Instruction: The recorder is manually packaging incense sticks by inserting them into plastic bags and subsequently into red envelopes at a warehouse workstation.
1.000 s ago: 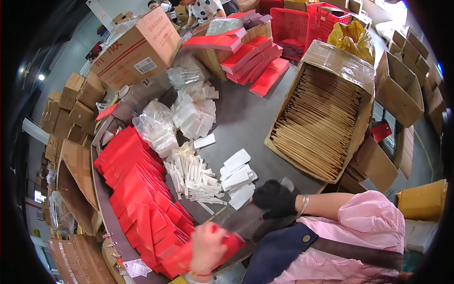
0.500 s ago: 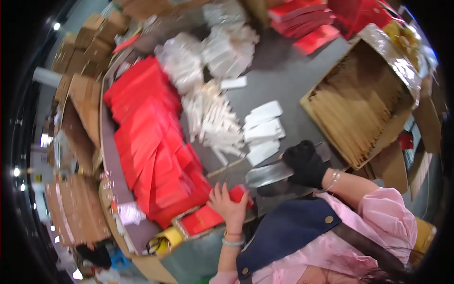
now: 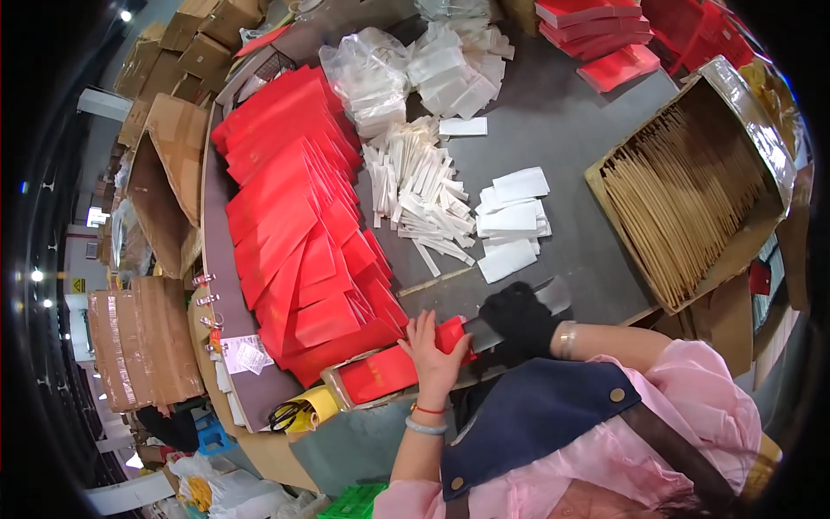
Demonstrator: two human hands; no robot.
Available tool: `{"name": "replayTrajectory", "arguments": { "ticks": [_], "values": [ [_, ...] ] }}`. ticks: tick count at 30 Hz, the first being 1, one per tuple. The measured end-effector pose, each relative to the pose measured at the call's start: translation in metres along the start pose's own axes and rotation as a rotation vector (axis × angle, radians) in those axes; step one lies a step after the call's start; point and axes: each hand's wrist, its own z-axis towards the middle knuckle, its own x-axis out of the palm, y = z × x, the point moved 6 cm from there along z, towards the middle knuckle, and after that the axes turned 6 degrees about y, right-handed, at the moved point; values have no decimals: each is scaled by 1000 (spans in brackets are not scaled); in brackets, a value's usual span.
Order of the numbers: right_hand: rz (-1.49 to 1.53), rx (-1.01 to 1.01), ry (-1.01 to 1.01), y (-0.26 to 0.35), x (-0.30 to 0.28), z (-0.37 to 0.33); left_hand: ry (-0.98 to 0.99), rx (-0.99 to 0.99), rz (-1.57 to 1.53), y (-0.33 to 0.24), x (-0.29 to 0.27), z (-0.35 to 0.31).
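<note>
The bare left hand (image 3: pixel 435 348) lies flat, fingers spread, on a red envelope (image 3: pixel 393 368) at the table's near edge, while the black-gloved right hand (image 3: pixel 517 318) curls around a flat grey metal blade (image 3: pixel 552 297) just beside it. That blade could nick the fingertips if it slips. The dark grey table (image 3: pixel 562 130) is crowded with red envelopes (image 3: pixel 294 208), white paper sleeves (image 3: pixel 424 190) and a carton of sticks (image 3: pixel 683 190); cardboard boxes (image 3: pixel 173 52) line the workroom.

left hand (image 3: pixel 437 350) now pressing red envelope (image 3: pixel 389 372)
</note>
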Motion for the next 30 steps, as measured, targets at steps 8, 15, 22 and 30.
{"name": "replayTrajectory", "arguments": {
  "ticks": [8, 15, 22, 30],
  "values": [
    [71, 282, -561, -93, -78, -76, -192, -35, -8, 12, -6, 112],
    [-62, 933, -980, -254, -90, -280, -68, -21, 247, 22, -4, 122],
    [-46, 1031, -685, -282, -74, -286, 94, 21, 286, -12, -50, 127],
    [-118, 1188, -658, -291, -63, -301, -18, 212, 224, -51, -63, 104]
  ]
}}
